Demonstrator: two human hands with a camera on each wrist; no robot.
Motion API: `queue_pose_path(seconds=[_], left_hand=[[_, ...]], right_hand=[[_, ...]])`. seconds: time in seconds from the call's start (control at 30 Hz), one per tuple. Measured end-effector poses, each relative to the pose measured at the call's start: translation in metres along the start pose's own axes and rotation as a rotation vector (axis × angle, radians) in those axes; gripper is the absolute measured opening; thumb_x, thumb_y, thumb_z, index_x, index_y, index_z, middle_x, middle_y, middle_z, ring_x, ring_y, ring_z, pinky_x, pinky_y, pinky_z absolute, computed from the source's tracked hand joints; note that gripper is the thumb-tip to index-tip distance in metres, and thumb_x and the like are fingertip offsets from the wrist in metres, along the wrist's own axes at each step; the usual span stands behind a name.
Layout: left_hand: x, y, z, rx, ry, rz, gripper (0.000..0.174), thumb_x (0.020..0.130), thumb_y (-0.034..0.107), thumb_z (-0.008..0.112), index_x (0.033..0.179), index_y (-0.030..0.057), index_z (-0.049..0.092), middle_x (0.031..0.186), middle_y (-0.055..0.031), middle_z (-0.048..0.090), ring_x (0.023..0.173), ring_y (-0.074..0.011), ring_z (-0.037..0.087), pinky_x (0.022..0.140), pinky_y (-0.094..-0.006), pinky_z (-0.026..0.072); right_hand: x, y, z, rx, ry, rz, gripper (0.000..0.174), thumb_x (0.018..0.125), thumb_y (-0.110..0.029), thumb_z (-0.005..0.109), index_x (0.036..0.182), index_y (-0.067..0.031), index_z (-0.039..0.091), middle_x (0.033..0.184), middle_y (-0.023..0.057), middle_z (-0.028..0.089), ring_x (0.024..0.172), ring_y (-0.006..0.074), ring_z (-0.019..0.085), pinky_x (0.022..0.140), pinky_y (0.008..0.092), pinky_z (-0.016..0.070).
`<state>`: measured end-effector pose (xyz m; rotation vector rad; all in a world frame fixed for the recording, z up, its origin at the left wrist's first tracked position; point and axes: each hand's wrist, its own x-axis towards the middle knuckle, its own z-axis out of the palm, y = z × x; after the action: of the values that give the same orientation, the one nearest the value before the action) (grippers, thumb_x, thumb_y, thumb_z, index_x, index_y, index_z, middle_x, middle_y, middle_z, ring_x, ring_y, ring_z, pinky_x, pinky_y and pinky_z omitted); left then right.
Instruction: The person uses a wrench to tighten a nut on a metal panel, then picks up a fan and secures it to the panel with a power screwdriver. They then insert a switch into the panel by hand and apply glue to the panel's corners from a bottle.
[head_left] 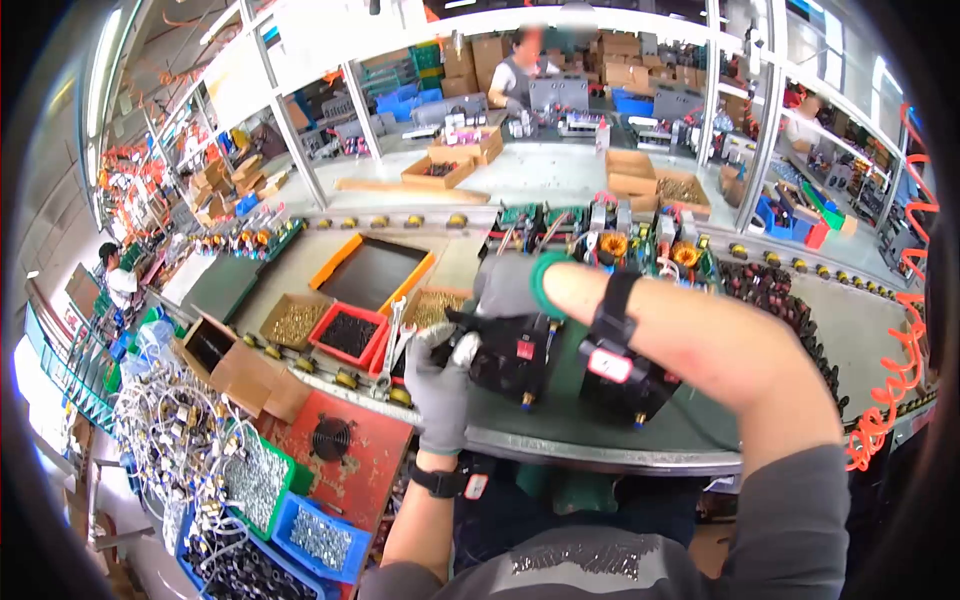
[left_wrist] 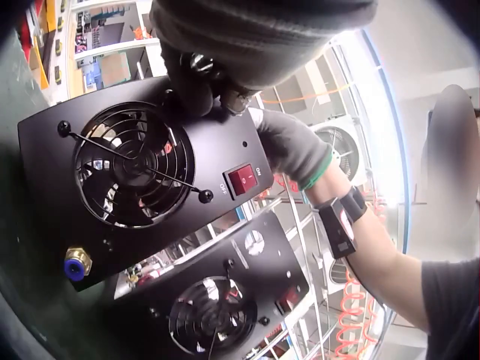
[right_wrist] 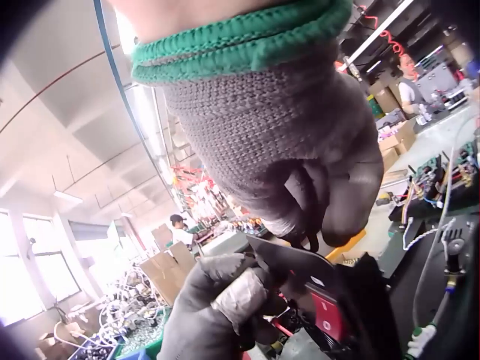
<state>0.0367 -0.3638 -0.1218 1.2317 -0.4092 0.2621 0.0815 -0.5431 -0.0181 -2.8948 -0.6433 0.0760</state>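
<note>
Both hands wear grey gloves. In the head view my left hand [head_left: 440,395] is at the left side of a black fan panel [left_wrist: 202,142], and my right hand [head_left: 510,285] is at its far upper edge. The panel carries a round fan [left_wrist: 135,165], a red rocker switch [left_wrist: 242,180] and a brass fitting [left_wrist: 77,264] with a blue ring. In the left wrist view, left fingers curl around a small shiny metal fitting [left_wrist: 237,100] against the panel face. The right wrist view shows the right fingers curled at the panel's corner, tips partly hidden. White tape [right_wrist: 241,298] wraps a left finger.
A second black fan panel [head_left: 630,385] stands to the right. Open wrenches [head_left: 392,340] lean by a red bin [head_left: 347,332] of dark screws. Circuit boards [head_left: 610,245] line the back. Left are cable bundles [head_left: 170,430] and a blue bin [head_left: 320,538]. Orange coiled hose [head_left: 890,390] hangs right.
</note>
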Motion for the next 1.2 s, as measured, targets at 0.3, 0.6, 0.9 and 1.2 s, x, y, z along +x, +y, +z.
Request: queue_pose_path(seconds=[0.3, 0.6, 0.9, 1.2], left_hand=[[-0.004, 0.016, -0.005, -0.099, -0.068, -0.119, 0.026, 0.098, 0.024, 0.060, 0.115, 0.0046, 0.060, 0.090, -0.0036, 0.066, 0.067, -0.0086, 0.062, 0.054, -0.0176, 0.0449], [-0.009, 0.025, 0.000, -0.079, -0.070, -0.359, 0.020, 0.100, 0.028, 0.057, 0.108, 0.0108, 0.051, 0.078, -0.0037, 0.062, 0.055, -0.0084, 0.057, 0.046, -0.0228, 0.0488], [-0.002, 0.024, 0.004, 0.808, 0.012, 0.446, 0.020, 0.082, 0.005, 0.074, 0.100, 0.0052, 0.068, 0.101, -0.0096, 0.064, 0.086, -0.0220, 0.067, 0.072, -0.0293, 0.0546], [-0.010, 0.035, 0.000, -0.035, -0.043, -0.470, 0.024, 0.098, 0.022, 0.061, 0.114, 0.0075, 0.052, 0.090, -0.0061, 0.064, 0.065, -0.0076, 0.059, 0.052, -0.0228, 0.0518]], right_hand=[[-0.014, 0.013, 0.017, 0.564, 0.028, -0.107, 0.034, 0.087, -0.027, 0.058, 0.114, -0.0077, 0.069, 0.107, 0.0182, 0.069, 0.097, 0.0347, 0.064, 0.088, 0.0393, 0.0493], [-0.008, 0.011, 0.019, 0.558, -0.023, -0.061, 0.037, 0.093, -0.030, 0.056, 0.115, -0.0026, 0.067, 0.112, 0.0198, 0.067, 0.100, 0.0336, 0.064, 0.091, 0.0384, 0.0487], [0.003, -0.003, 0.009, 0.376, -0.092, -0.075, 0.051, 0.099, -0.043, 0.051, 0.114, 0.0027, 0.066, 0.108, 0.0197, 0.068, 0.098, 0.0276, 0.063, 0.091, 0.0374, 0.0472], [0.014, 0.039, 0.037, 0.742, -0.189, -0.141, 0.039, 0.095, -0.034, 0.058, 0.109, 0.0010, 0.067, 0.103, 0.0158, 0.070, 0.092, 0.0258, 0.063, 0.084, 0.0366, 0.0479]])
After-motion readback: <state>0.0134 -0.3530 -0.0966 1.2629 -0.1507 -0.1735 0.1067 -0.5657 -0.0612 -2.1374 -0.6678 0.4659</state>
